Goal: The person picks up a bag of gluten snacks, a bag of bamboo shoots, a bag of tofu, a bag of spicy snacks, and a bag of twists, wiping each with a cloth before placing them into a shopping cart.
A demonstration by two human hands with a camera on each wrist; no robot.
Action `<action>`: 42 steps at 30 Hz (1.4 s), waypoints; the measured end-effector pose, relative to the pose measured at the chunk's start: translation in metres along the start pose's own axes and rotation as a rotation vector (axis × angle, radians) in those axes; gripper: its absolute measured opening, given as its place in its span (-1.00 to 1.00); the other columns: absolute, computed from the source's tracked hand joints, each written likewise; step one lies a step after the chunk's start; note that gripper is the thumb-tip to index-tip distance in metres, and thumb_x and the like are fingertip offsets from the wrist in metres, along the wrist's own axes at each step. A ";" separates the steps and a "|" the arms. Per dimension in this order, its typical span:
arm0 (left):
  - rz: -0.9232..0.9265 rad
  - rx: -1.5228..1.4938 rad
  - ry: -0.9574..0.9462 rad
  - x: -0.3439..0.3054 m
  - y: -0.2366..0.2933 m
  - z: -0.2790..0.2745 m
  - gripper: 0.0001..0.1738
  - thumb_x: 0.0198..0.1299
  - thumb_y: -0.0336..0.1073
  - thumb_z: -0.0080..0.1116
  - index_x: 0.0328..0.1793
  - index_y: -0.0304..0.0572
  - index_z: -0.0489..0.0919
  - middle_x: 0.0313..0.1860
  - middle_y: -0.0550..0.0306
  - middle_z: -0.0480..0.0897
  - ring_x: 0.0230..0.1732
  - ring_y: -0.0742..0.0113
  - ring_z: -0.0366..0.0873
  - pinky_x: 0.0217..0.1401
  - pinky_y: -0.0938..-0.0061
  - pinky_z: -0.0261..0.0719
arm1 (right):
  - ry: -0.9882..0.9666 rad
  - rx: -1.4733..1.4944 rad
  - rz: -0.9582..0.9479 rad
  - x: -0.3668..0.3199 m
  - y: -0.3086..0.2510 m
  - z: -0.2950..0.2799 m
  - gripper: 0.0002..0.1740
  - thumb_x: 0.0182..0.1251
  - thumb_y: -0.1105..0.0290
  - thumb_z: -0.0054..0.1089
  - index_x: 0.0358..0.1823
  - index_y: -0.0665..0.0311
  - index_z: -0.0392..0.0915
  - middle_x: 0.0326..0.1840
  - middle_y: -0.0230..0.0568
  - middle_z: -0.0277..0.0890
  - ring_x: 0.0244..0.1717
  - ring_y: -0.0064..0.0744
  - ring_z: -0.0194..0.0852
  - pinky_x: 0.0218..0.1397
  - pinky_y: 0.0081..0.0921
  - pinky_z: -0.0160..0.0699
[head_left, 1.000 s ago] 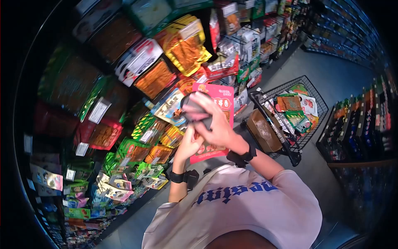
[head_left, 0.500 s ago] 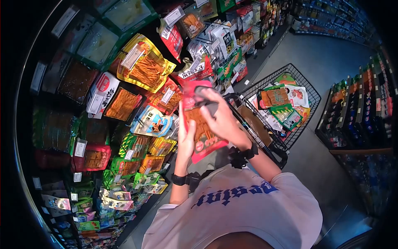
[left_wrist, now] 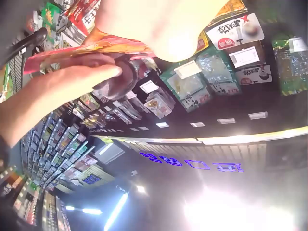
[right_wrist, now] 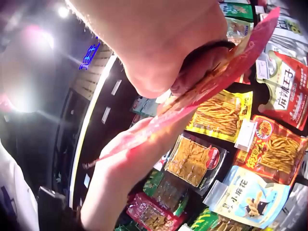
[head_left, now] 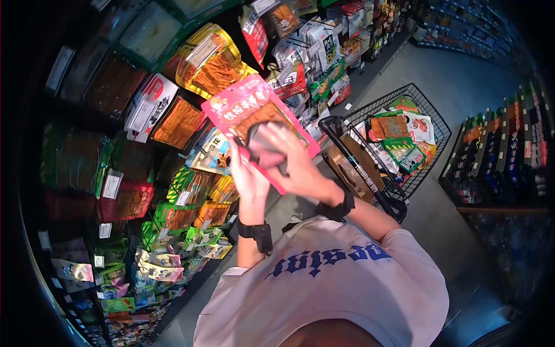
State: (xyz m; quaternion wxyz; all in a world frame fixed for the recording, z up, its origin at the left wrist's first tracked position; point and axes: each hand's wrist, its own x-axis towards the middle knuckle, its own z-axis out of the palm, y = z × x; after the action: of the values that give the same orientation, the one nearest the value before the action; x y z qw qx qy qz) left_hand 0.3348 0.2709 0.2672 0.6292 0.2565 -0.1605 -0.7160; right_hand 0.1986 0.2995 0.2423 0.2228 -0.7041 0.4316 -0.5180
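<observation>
A flat pink snack packet [head_left: 234, 110] with brown strips in its window is held up in front of the person, tilted to the left. The left hand [head_left: 250, 184] grips it along its lower left side. Over the packet's lower part, the right hand [head_left: 292, 165] holds a dark rounded object [left_wrist: 118, 81], its thumb against it in the left wrist view; I cannot tell what the object is. In the right wrist view, the pink packet [right_wrist: 231, 79] shows edge-on beneath the right hand [right_wrist: 163, 43], with the left hand [right_wrist: 118, 168] at its lower end.
Racks of hanging snack packets fill the left side, among them a yellow packet [head_left: 211, 63] and a blue-white one [head_left: 213, 151]. A black shopping cart [head_left: 430, 124] stands on the right with several packets and a brown carton [head_left: 355, 162] aboard. Bottle shelves [head_left: 503, 156] line the far right.
The pink packet has turned so its top leans left, and now faces up more fully. The right hand with the dark object has moved down over the packet's front.
</observation>
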 end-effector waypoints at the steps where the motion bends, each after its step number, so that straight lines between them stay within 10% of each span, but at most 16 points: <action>1: -0.083 0.170 0.217 -0.008 0.017 0.019 -0.43 0.57 0.11 -0.19 0.46 -0.10 0.38 0.37 0.04 0.54 0.34 0.15 0.52 0.42 0.20 0.47 | -0.087 0.014 -0.035 -0.006 -0.017 -0.001 -0.19 0.13 0.25 0.34 0.48 0.18 0.35 0.54 0.09 0.24 0.59 0.13 0.10 0.65 -0.01 0.01; 3: -0.066 -0.075 -0.277 0.009 0.028 -0.039 -0.39 0.56 0.13 -0.19 0.50 -0.13 0.34 0.41 -0.03 0.50 0.35 0.07 0.51 0.46 0.13 0.43 | -0.196 -0.072 -0.213 -0.009 -0.018 -0.003 -0.11 0.02 0.33 0.36 0.50 0.17 0.32 0.56 0.02 0.23 0.57 0.11 0.15 0.64 -0.02 0.05; 9: -0.013 -0.178 -0.103 0.003 0.036 -0.037 -0.40 0.58 0.13 -0.25 0.51 -0.08 0.35 0.37 0.05 0.55 0.33 0.05 0.52 0.41 0.01 0.45 | 0.105 -0.263 -0.043 0.007 0.002 0.013 -0.32 0.20 0.39 0.27 0.41 0.28 0.40 0.46 0.15 0.34 0.56 0.16 0.14 0.64 0.00 0.00; 11: -0.076 -0.248 -0.314 0.008 0.038 -0.054 -0.37 0.56 0.15 -0.23 0.50 -0.13 0.36 0.34 -0.05 0.57 0.33 -0.04 0.53 0.36 -0.05 0.52 | 0.020 -0.058 -0.065 0.004 -0.026 0.020 -0.38 0.24 0.29 0.26 0.36 0.25 0.48 0.50 0.12 0.30 0.58 0.12 0.11 0.66 0.03 -0.05; 12: -0.160 0.001 0.136 -0.004 0.048 -0.035 -0.29 0.49 0.25 -0.15 0.50 -0.12 0.36 0.33 -0.07 0.57 0.32 -0.07 0.54 0.36 -0.06 0.52 | -0.051 0.029 -0.080 -0.004 -0.037 0.026 -0.33 0.17 0.26 0.29 0.38 0.15 0.50 0.55 0.03 0.25 0.60 0.07 0.10 0.66 0.06 -0.06; 15: -0.282 -0.114 -0.058 -0.013 0.060 -0.042 -0.28 0.49 0.26 -0.13 0.50 -0.13 0.35 0.37 -0.03 0.54 0.33 0.02 0.53 0.40 -0.02 0.48 | -0.367 -0.173 -0.349 -0.002 -0.041 0.016 -0.10 -0.10 0.37 0.27 0.47 0.01 0.41 0.59 -0.08 0.19 0.63 0.00 0.05 0.67 0.06 -0.06; 19: -0.099 -0.274 -0.323 0.000 0.051 -0.068 -0.34 0.56 0.13 -0.20 0.56 -0.15 0.28 0.49 -0.01 0.44 0.45 0.04 0.41 0.53 0.00 0.31 | 0.178 -0.152 0.007 0.007 0.003 0.030 -0.32 0.08 0.46 0.29 0.34 0.25 0.47 0.53 0.03 0.28 0.53 -0.05 0.26 0.56 -0.17 0.22; 23: -0.087 -0.178 -0.135 -0.010 0.057 -0.053 -0.36 0.58 0.09 -0.19 0.56 -0.20 0.26 0.46 0.00 0.46 0.44 0.06 0.43 0.51 0.05 0.35 | -0.320 0.672 0.671 0.001 0.030 0.002 -0.44 0.41 0.26 0.35 0.32 0.35 0.40 0.27 -0.35 0.46 0.18 -0.64 0.42 0.19 -0.58 0.48; 27: 0.267 0.594 0.083 -0.005 0.044 -0.052 -0.35 0.57 -0.10 -0.04 0.62 -0.25 0.12 0.48 -0.05 0.36 0.45 0.23 0.36 0.52 0.26 0.31 | 0.234 0.686 0.369 -0.004 -0.009 0.020 -0.76 0.43 0.39 0.28 0.02 0.36 0.63 -0.08 -0.36 0.67 -0.09 -0.64 0.58 -0.05 -0.55 0.59; 29: 0.385 0.840 0.156 -0.008 0.022 -0.054 -0.22 0.55 -0.09 0.01 0.70 -0.17 -0.07 0.57 -0.06 0.20 0.51 0.23 0.28 0.53 0.28 0.27 | 0.011 0.644 0.475 -0.003 -0.017 0.005 -0.71 0.40 0.44 0.28 0.09 0.40 0.62 -0.06 -0.22 0.70 -0.10 -0.50 0.65 -0.03 -0.45 0.62; 31: 0.415 0.861 0.030 -0.018 0.018 -0.043 -0.11 0.54 0.09 -0.04 0.73 -0.05 -0.22 0.65 0.00 0.04 0.54 0.23 0.23 0.55 0.24 0.25 | 0.145 0.250 0.073 -0.001 -0.025 0.014 -0.64 0.35 0.46 0.31 0.14 0.41 0.59 -0.05 -0.06 0.71 -0.07 -0.36 0.69 -0.02 -0.38 0.64; 33: 0.422 0.416 -0.075 -0.030 0.018 -0.020 -0.14 0.53 0.29 -0.23 0.72 -0.04 -0.07 0.64 0.06 0.13 0.54 0.22 0.24 0.55 0.22 0.25 | -0.087 0.207 -0.022 -0.010 -0.034 0.018 -0.49 0.27 0.40 0.37 0.24 0.40 0.53 0.19 0.06 0.62 -0.08 -0.11 0.73 -0.01 -0.33 0.65; 36: 0.298 0.322 -0.031 -0.038 0.038 0.001 -0.07 0.47 0.45 -0.47 0.63 -0.17 0.14 0.53 0.03 0.34 0.51 0.14 0.31 0.58 0.21 0.21 | -0.322 0.380 0.162 -0.025 -0.063 0.018 -0.38 0.33 0.36 0.28 0.40 0.37 0.40 0.51 0.18 0.28 0.29 0.06 0.54 0.31 -0.24 0.49; 39: 0.223 0.449 -0.131 -0.038 0.033 -0.004 -0.07 0.47 0.44 -0.49 0.63 -0.17 0.13 0.52 0.01 0.35 0.51 0.10 0.32 0.59 0.18 0.22 | -0.134 0.244 -0.024 -0.026 -0.052 0.029 -0.33 0.45 0.29 0.10 0.53 0.34 0.24 0.67 0.32 -0.13 0.73 0.14 -0.37 0.70 -0.19 -0.30; 41: 0.187 0.436 -0.128 -0.044 0.023 0.005 -0.05 0.47 0.45 -0.51 0.64 -0.18 0.13 0.52 0.03 0.36 0.54 0.13 0.27 0.62 0.23 0.14 | -0.119 0.449 0.298 -0.019 -0.043 0.027 -0.38 0.49 0.23 0.03 0.51 0.33 0.29 0.67 0.31 -0.13 0.71 0.16 -0.27 0.68 -0.17 -0.23; 42: 0.138 0.446 -0.216 -0.047 0.024 0.005 -0.05 0.47 0.45 -0.51 0.65 -0.17 0.11 0.53 0.03 0.34 0.55 0.13 0.26 0.62 0.23 0.13 | 0.033 0.158 -0.077 0.002 -0.039 0.015 -0.41 0.53 0.17 -0.06 0.47 0.35 0.34 0.66 0.33 -0.10 0.70 0.17 -0.22 0.67 -0.14 -0.21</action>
State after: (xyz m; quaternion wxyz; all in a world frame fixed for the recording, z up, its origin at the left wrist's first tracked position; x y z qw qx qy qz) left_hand 0.3548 0.3129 0.2922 0.5837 0.2995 -0.3978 -0.6413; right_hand 0.2277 0.3165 0.2674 0.2506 -0.6918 0.3654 -0.5702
